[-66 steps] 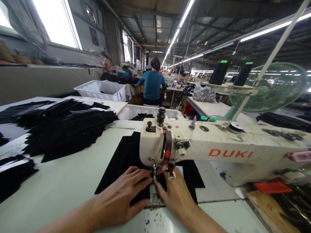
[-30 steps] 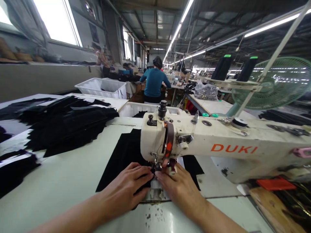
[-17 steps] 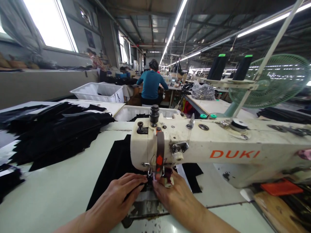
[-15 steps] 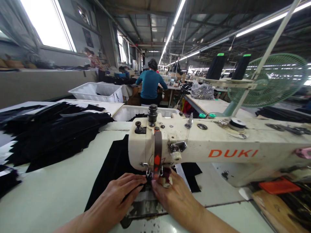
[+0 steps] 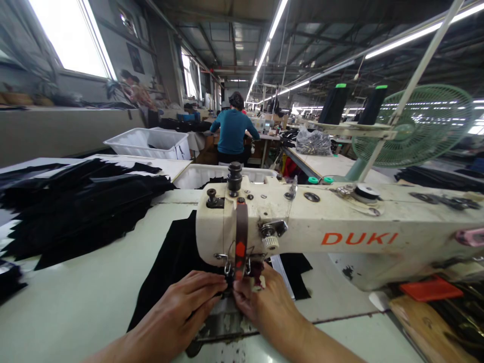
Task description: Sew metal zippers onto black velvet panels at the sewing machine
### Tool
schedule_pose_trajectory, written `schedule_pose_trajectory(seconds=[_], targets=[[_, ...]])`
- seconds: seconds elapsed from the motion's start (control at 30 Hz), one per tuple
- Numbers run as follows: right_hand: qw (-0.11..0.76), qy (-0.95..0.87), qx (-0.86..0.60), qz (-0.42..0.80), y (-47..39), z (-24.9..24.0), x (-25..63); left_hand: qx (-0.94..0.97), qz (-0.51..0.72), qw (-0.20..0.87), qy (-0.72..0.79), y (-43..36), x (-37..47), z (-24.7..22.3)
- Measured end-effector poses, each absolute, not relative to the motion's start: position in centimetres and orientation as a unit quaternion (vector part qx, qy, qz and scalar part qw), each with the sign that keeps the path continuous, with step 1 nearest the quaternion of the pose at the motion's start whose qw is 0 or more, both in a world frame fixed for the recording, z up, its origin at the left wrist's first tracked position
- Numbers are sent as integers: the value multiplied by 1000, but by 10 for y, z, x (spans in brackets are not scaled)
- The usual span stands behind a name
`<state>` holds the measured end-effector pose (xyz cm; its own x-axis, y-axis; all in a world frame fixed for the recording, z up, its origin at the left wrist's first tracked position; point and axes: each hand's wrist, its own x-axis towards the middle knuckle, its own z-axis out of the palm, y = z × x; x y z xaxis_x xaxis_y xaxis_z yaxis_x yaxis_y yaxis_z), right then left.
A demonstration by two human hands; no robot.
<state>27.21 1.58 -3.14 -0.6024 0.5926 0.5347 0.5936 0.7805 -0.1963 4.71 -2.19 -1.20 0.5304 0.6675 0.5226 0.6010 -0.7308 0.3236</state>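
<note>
A black fabric piece (image 5: 162, 275) lies under the head of the white sewing machine (image 5: 302, 214), and part of it shows again right of the needle area. At the fabric's near edge, just left of the presser foot, my left hand (image 5: 185, 302) pinches the cloth with fingers held together and thumb below. My right hand (image 5: 264, 297) is closed on the same edge, just right of the foot, its fingers curled. The needle tip and the pinched cloth are mostly hidden by the hands and the dark finger guard (image 5: 241, 239).
Stacked black fabric pieces (image 5: 83, 206) lie at the left. White bins (image 5: 145, 143) stand beyond the table. Black thread cones (image 5: 333, 104) and a green fan (image 5: 414, 126) are at right; a red tray (image 5: 431, 288) sits near right. A person in blue (image 5: 232, 130) sits ahead.
The whole view has shifted slightly. My right hand's fingertips have curled in a little more at the fabric edge; my left hand stays nearly in place beside the presser foot.
</note>
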Motion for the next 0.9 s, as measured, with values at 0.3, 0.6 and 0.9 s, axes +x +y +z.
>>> schedule_pose_trajectory(seconds=[0.3, 0.6, 0.9], targets=[[311, -879, -360, -4, 18, -41, 270, 911, 266, -79, 306, -28, 60, 19], [317, -889, -330, 33, 16, -24, 283, 921, 211, -131, 299, -31, 56, 8], [315, -904, -288, 15, 14, -22, 282, 917, 186, -122, 331, -36, 58, 13]])
